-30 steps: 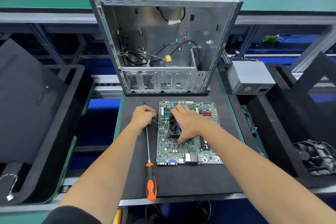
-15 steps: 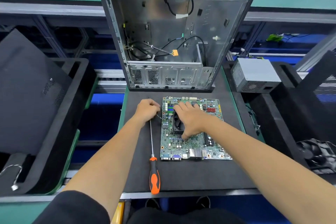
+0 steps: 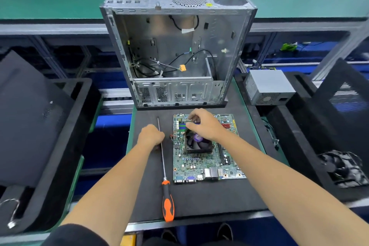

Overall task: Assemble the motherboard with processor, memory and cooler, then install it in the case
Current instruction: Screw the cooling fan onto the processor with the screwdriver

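Observation:
The green motherboard [image 3: 207,164] lies flat on the black mat [image 3: 199,201], with the black cooler fan [image 3: 197,144] mounted on it. My right hand [image 3: 205,126] hovers over the cooler's far-left corner. Its thumb and fingers pinch what looks like the thin fan cable, mostly hidden under the hand. My left hand [image 3: 150,136] rests on the mat left of the board with its fingers curled under; nothing shows in it. Behind the board stands the open metal case [image 3: 175,50], with loose cables inside.
An orange-handled screwdriver [image 3: 167,201] lies on the mat, its shaft running past my left hand. A grey power supply [image 3: 267,86] sits at the right. A black side panel [image 3: 30,116] leans in the left tray, and a spare fan [image 3: 341,168] lies in the right tray.
My right hand has lifted off the top of the cooler and moved to its far-left corner, uncovering the fan. My left hand has stayed beside the screwdriver shaft.

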### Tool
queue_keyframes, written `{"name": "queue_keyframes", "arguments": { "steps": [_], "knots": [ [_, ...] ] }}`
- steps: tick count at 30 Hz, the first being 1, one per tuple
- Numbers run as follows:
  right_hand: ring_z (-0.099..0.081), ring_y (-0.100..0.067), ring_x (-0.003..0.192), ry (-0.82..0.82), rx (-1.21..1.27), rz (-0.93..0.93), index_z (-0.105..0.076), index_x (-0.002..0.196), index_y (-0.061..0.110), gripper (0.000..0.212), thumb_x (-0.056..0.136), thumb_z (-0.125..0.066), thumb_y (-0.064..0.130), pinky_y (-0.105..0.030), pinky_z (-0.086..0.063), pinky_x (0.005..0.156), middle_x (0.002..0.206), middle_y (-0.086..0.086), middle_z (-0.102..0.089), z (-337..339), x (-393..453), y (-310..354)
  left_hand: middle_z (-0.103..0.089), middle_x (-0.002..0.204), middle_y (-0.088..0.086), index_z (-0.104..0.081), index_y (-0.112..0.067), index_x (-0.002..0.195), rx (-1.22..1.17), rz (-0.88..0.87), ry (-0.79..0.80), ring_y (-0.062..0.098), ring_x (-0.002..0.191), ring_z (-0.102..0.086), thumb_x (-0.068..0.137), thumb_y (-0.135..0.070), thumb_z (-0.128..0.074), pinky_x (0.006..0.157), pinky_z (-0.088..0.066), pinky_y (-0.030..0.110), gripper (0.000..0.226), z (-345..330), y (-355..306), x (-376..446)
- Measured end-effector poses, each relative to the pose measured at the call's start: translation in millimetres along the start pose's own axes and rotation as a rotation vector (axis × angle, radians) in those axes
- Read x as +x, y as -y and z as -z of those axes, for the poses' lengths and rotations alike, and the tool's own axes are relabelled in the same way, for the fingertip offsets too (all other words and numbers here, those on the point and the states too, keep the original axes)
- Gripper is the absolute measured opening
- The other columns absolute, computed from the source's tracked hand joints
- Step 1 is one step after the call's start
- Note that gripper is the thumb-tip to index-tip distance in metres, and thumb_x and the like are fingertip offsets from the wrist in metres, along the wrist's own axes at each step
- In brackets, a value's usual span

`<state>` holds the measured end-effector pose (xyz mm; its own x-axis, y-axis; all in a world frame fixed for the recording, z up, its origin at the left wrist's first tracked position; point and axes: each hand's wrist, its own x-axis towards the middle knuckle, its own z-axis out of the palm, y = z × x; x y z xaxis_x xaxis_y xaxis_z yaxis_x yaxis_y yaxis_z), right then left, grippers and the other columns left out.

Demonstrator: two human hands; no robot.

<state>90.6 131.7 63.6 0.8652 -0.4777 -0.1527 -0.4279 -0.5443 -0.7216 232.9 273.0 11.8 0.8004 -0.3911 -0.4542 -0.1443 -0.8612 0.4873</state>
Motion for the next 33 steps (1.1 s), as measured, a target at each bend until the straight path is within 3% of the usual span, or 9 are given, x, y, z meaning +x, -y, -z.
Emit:
{"name": "queue_keyframes", "arguments": {
  "steps": [2, 9, 16, 20, 23, 25, 28, 30, 33],
  "knots": [
    [-0.051, -0.005, 0.077, -0.007, 0.029, 0.014, -0.058, 0.096, 0.018, 0.009, 0.09, -0.062, 0.024, -0.021, -0.04, 0.066, 0.087, 0.008, -0.055, 0.0, 0.3, 2.0, -0.064, 0.079, 0.016, -0.052, -0.005, 0.066, -0.041, 0.037, 0.018, 0.029, 0.053, -0.064, 0.083, -0.008, -0.059, 0.047, -0.054, 0.03, 0.018, -3.3, -0.5, -3.5],
    [-0.058, -0.013, 0.077, -0.024, -0.035, 0.047, -0.063, 0.086, 0.016, 0.008, 0.09, -0.056, 0.012, -0.02, -0.046, 0.063, 0.08, 0.006, -0.06, 4.1, 4.5, 4.6, -0.06, 0.082, 0.016, -0.053, 0.0, 0.075, -0.063, 0.039, -0.079, 0.034, 0.082, -0.061, 0.079, -0.006, -0.058, 0.065, -0.049, 0.032, 0.009, -5.6, -2.5, -9.9],
    [-0.06, -0.018, 0.073, 0.1, -0.129, 0.167, -0.063, 0.094, 0.014, 0.014, 0.087, -0.053, 0.008, -0.038, -0.053, 0.069, 0.082, 0.0, -0.064, -2.5, 4.4, 9.3, -0.061, 0.051, 0.009, -0.062, -0.006, 0.063, -0.47, 0.016, -0.125, 0.022, 0.051, -0.052, 0.095, -0.017, -0.048, 0.067, -0.047, 0.031, 0.036, 3.9, 1.0, -8.7],
    [-0.047, 0.002, 0.068, 0.234, -0.274, 0.352, -0.049, 0.12, 0.027, 0.042, 0.083, -0.066, 0.02, -0.03, -0.041, 0.065, 0.094, 0.008, -0.053, -9.8, -2.3, 16.0, -0.056, 0.047, 0.009, -0.057, -0.004, 0.061, -0.692, 0.097, -0.131, 0.019, 0.035, -0.049, 0.091, -0.007, -0.047, 0.044, -0.044, 0.023, 0.032, 20.9, -18.4, -14.2],
    [-0.048, -0.012, 0.074, 0.235, -0.352, 0.512, -0.032, 0.134, 0.038, 0.074, 0.075, -0.076, 0.034, -0.033, -0.041, 0.062, 0.106, 0.006, -0.036, -13.3, -11.6, 25.8, -0.05, 0.035, 0.003, -0.049, -0.003, 0.062, -0.868, 0.182, -0.095, 0.014, 0.028, -0.046, 0.086, 0.006, -0.042, 0.033, -0.036, 0.014, 0.027, 32.7, -36.0, -17.8],
    [-0.046, -0.015, 0.09, 0.19, -0.334, 0.596, -0.038, 0.135, 0.035, 0.074, 0.073, -0.077, 0.042, -0.031, -0.04, 0.07, 0.116, 0.003, -0.034, -9.1, -17.3, 34.9, -0.043, 0.03, 0.001, -0.043, -0.006, 0.06, -0.941, 0.2, -0.077, 0.011, 0.024, -0.039, 0.086, 0.009, -0.037, 0.032, -0.03, 0.011, 0.03, 37.7, -45.4, -21.2],
    [-0.047, -0.021, 0.1, 0.093, -0.196, 0.697, -0.063, 0.113, 0.016, 0.039, 0.08, -0.075, 0.035, -0.039, -0.042, 0.087, 0.109, -0.004, -0.052, 4.2, -25.7, 52.2, -0.04, 0.032, 0.001, -0.041, -0.007, 0.061, -0.978, 0.203, -0.012, 0.012, 0.025, -0.036, 0.089, 0.002, -0.041, 0.033, -0.026, 0.011, 0.03, 41.5, -55.2, -24.9],
    [-0.053, -0.022, 0.08, -0.052, -0.044, 0.764, -0.068, 0.082, 0.004, 0.018, 0.085, -0.068, 0.022, -0.042, -0.044, 0.076, 0.081, -0.009, -0.061, 13.0, -28.9, 66.2, -0.05, 0.058, 0.008, -0.048, -0.004, 0.078, -1.012, 0.146, 0.063, 0.017, 0.049, -0.048, 0.09, -0.003, -0.043, 0.051, -0.04, 0.021, 0.013, 41.0, -64.2, -27.7],
    [-0.043, -0.027, 0.055, -0.139, 0.342, 0.582, -0.053, 0.061, -0.004, 0.04, 0.091, -0.055, 0.023, -0.036, -0.038, 0.055, 0.057, -0.021, -0.049, 33.9, -26.5, 90.7, -0.047, 0.056, 0.002, -0.052, -0.014, 0.072, -0.919, 0.006, 0.149, 0.013, 0.046, -0.044, 0.087, -0.017, -0.045, 0.044, -0.03, 0.019, 0.017, 36.4, -73.3, -34.9]
  ]
}}
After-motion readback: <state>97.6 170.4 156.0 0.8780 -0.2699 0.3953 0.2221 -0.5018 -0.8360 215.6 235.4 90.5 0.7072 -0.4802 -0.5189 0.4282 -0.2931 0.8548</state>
